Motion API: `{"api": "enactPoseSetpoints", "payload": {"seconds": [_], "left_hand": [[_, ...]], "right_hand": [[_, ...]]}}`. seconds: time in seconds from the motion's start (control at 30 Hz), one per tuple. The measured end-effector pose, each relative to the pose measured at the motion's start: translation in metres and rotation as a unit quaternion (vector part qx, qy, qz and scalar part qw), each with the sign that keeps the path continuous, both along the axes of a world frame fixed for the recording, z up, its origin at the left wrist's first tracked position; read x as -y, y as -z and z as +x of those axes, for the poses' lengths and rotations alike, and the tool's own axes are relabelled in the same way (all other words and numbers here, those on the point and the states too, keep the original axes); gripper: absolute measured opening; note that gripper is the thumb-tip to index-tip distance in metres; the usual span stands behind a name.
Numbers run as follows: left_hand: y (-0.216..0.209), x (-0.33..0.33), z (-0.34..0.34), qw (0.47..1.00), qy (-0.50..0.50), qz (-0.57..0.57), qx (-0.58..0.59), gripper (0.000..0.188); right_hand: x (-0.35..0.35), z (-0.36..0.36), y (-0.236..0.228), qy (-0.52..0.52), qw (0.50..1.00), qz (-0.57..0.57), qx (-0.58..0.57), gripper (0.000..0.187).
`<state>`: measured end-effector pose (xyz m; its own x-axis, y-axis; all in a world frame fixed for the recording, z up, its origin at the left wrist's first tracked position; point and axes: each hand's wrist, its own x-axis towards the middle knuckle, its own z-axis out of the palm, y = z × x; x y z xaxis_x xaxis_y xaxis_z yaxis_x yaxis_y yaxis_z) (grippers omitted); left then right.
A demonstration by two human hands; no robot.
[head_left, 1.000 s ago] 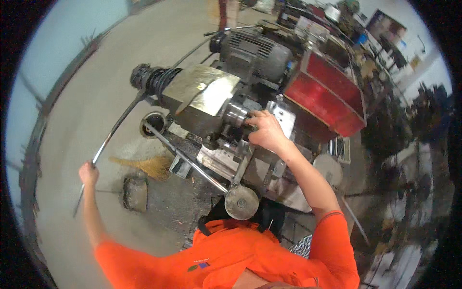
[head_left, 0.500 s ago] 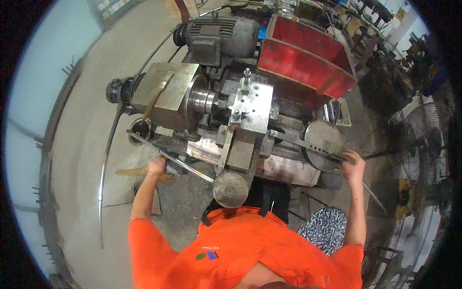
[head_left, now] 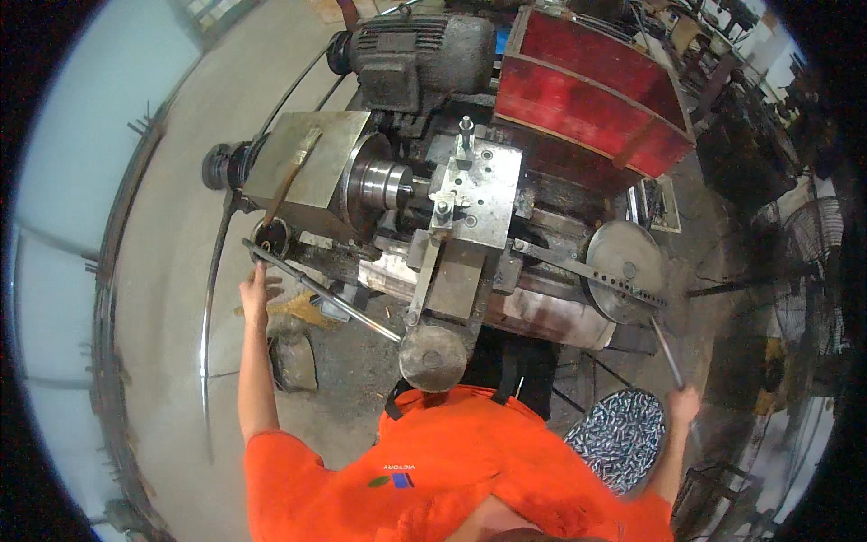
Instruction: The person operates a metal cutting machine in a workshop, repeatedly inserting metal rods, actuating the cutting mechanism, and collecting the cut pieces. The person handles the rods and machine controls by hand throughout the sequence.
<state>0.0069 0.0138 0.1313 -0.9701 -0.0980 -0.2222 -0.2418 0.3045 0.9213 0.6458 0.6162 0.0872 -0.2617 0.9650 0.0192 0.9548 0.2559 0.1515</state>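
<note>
A lathe-like machine is in front of me. Its chuck [head_left: 366, 185] carries a shiny ring-shaped steel part, facing a drilled tool block [head_left: 488, 194]. My right hand [head_left: 684, 404] is closed round a metal handle rod [head_left: 666, 352], which hangs from the end of a perforated bar [head_left: 587, 271] by a round steel disc [head_left: 628, 262]. My left hand [head_left: 256, 287] is at the upper end of a long steel lever [head_left: 334, 298], its fingers partly spread; whether they touch the lever is unclear. Just above it, a brush [head_left: 293, 172] leans from a small dark pot [head_left: 271, 235] onto the machine's cover plate.
Behind the machine stand an electric motor [head_left: 420, 63] and an open red box [head_left: 578, 104]. A basin heaped with small metal pieces [head_left: 619, 443] is by my right side. A round knob-like disc [head_left: 433, 357] is close to my waist. A fan [head_left: 808, 262] stands at right.
My left hand has moved up and left to the lever's upper end. My right hand has swung down and toward me, from the perforated bar's end to the handle rod.
</note>
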Motion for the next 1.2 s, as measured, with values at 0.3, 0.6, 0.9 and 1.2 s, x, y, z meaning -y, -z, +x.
{"api": "enactPoseSetpoints", "payload": {"seconds": [0.3, 0.6, 0.9, 1.2], "left_hand": [[0.017, -0.078, -0.006, 0.967, -0.12, 0.152, -0.164, 0.022], [0.023, -0.068, -0.01, 0.975, -0.124, 0.116, -0.143, 0.022], [0.023, -0.069, -0.007, 0.974, -0.134, 0.131, -0.13, 0.021], [0.024, -0.073, -0.012, 0.973, -0.129, 0.128, -0.143, 0.023]], "right_hand": [[0.159, -0.005, 0.022, 0.009, 0.914, -0.193, -0.356, 0.023], [0.212, -0.062, -0.007, 0.038, 0.869, -0.257, -0.421, 0.02], [0.217, -0.068, -0.002, 0.137, 0.821, -0.312, -0.459, 0.016], [0.218, -0.056, 0.022, 0.083, 0.797, -0.327, -0.501, 0.02]]}}
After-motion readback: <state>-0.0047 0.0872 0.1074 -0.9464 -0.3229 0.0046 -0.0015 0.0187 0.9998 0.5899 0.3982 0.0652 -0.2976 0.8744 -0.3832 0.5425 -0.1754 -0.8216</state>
